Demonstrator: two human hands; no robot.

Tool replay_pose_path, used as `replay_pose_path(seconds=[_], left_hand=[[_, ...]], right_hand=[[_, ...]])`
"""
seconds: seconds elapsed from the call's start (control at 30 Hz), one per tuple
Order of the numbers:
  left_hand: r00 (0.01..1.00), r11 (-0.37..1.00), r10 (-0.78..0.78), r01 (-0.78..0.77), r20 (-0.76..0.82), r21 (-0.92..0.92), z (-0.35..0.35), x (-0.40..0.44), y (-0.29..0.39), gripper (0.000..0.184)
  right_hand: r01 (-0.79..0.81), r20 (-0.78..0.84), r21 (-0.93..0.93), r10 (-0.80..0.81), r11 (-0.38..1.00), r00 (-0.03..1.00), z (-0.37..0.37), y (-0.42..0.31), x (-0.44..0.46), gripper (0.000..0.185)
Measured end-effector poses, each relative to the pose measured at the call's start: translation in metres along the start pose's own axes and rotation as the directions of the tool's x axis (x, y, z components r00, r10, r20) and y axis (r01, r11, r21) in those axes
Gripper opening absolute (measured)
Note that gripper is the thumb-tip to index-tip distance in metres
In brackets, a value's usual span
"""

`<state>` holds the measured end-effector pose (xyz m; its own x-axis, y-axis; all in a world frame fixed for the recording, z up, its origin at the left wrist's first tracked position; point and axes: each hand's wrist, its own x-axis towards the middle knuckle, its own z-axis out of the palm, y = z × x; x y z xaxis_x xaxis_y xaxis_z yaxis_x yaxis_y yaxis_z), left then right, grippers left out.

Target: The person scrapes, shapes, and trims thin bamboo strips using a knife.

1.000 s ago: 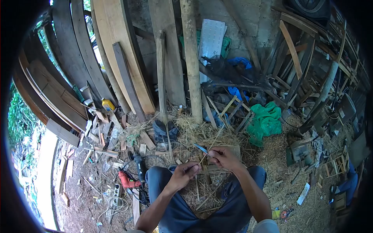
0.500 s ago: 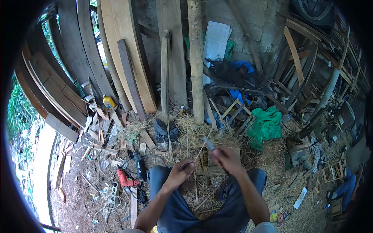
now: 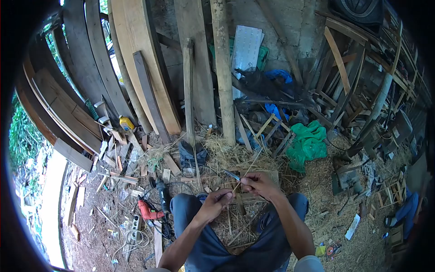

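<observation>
My left hand [image 3: 216, 203] is closed, its thumb and fingers pinching the lower end of a thin pale strip [image 3: 250, 167] that looks like split bamboo. The strip slants up and to the right, away from my knees. A knife [image 3: 231, 174] is in my closed right hand [image 3: 259, 186], its grey blade pointing left and slightly away from me. Blade and strip lie close together near the right fingertips; whether they touch is unclear. Most of the knife's handle is hidden by my fingers.
To my left lie a red power drill [image 3: 148, 210], a dark angle grinder [image 3: 162, 194] and a power strip [image 3: 134, 229] with tangled cable. A green plastic bag [image 3: 306, 147] sits ahead on the right. Wooden planks [image 3: 136, 59] lean against the wall; shavings and offcuts cover the ground.
My right hand has drawn in toward my left hand, and the knife blade has swung further left and lower. The left hand has shifted slightly right, still pinching the strip.
</observation>
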<state>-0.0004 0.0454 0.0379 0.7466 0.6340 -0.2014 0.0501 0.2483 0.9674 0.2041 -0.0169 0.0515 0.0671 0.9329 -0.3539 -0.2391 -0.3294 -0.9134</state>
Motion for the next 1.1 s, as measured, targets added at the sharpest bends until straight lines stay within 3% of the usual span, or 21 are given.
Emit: replay_pose_path(seconds=[0.07, 0.13, 0.23, 0.33, 0.4, 0.47, 0.5, 0.57, 0.6, 0.67, 0.77, 0.8, 0.87, 1.1], left_hand=[[0.997, 1.000, 0.014, -0.016, 0.072, 0.024, -0.005, 0.002, -0.007, 0.018], [0.996, 0.999, -0.026, 0.022, 0.087, 0.038, -0.005, -0.017, 0.000, 0.019], [0.997, 0.997, -0.065, 0.064, 0.037, 0.038, -0.018, -0.030, 0.001, 0.019], [0.998, 0.998, -0.028, 0.031, -0.052, 0.054, -0.027, -0.016, -0.010, 0.018], [0.997, 0.996, 0.008, -0.001, -0.080, 0.091, -0.028, -0.005, -0.012, 0.018], [0.991, 0.962, 0.113, -0.093, -0.067, 0.257, -0.023, 0.006, -0.006, 0.017], [0.992, 0.962, 0.112, -0.093, -0.060, 0.255, -0.019, 0.009, -0.003, 0.017], [0.986, 0.901, 0.155, -0.118, -0.057, 0.417, -0.010, 0.013, 0.003, 0.019], [0.987, 0.901, 0.151, -0.115, -0.055, 0.418, -0.008, 0.014, 0.003, 0.019], [0.983, 0.963, 0.163, -0.139, -0.089, 0.230, -0.005, 0.015, 0.001, 0.018], [0.982, 0.916, 0.189, -0.167, -0.023, 0.365, -0.011, 0.016, -0.002, 0.018], [0.982, 0.917, 0.189, -0.168, -0.025, 0.361, -0.012, 0.015, -0.003, 0.018], [0.996, 0.954, 0.087, -0.079, -0.014, 0.290, -0.014, 0.006, -0.002, 0.019], [0.989, 0.932, 0.138, -0.113, -0.048, 0.344, -0.011, -0.003, 0.005, 0.016]], right_hand=[[0.101, -0.103, -0.207, -0.124, 0.973, 0.987, -0.009, 0.005, 0.003, 0.025], [0.142, -0.312, -0.073, -0.158, 0.987, 0.937, -0.051, 0.000, 0.007, 0.029], [0.170, -0.425, 0.099, -0.112, 0.981, 0.898, -0.090, -0.010, 0.003, 0.031], [0.218, -0.375, 0.111, -0.162, 0.970, 0.913, -0.070, -0.006, 0.002, 0.032], [0.212, -0.237, 0.111, -0.181, 0.971, 0.954, -0.042, -0.001, 0.002, 0.034], [0.065, -0.154, -0.031, -0.069, 0.997, 0.986, -0.001, -0.004, -0.002, 0.033], [0.064, -0.162, -0.030, -0.068, 0.997, 0.984, 0.012, 0.002, 0.001, 0.033], [0.069, 0.084, 0.104, -0.078, 0.992, 0.993, 0.027, 0.015, 0.009, 0.032], [0.067, 0.081, 0.107, -0.076, 0.992, 0.994, 0.022, 0.016, 0.013, 0.032], [0.008, 0.122, 0.152, -0.026, 0.988, 0.992, 0.008, 0.013, 0.021, 0.030], [-0.004, 0.094, 0.023, 0.002, 1.000, 0.996, 0.002, 0.005, 0.021, 0.028], [-0.007, 0.094, 0.020, 0.005, 1.000, 0.996, -0.005, 0.001, 0.022, 0.028], [0.069, -0.066, 0.057, -0.065, 0.996, 0.996, -0.023, -0.006, 0.022, 0.028], [0.043, -0.082, 0.090, -0.036, 0.995, 0.996, -0.052, -0.011, 0.029, 0.029]])
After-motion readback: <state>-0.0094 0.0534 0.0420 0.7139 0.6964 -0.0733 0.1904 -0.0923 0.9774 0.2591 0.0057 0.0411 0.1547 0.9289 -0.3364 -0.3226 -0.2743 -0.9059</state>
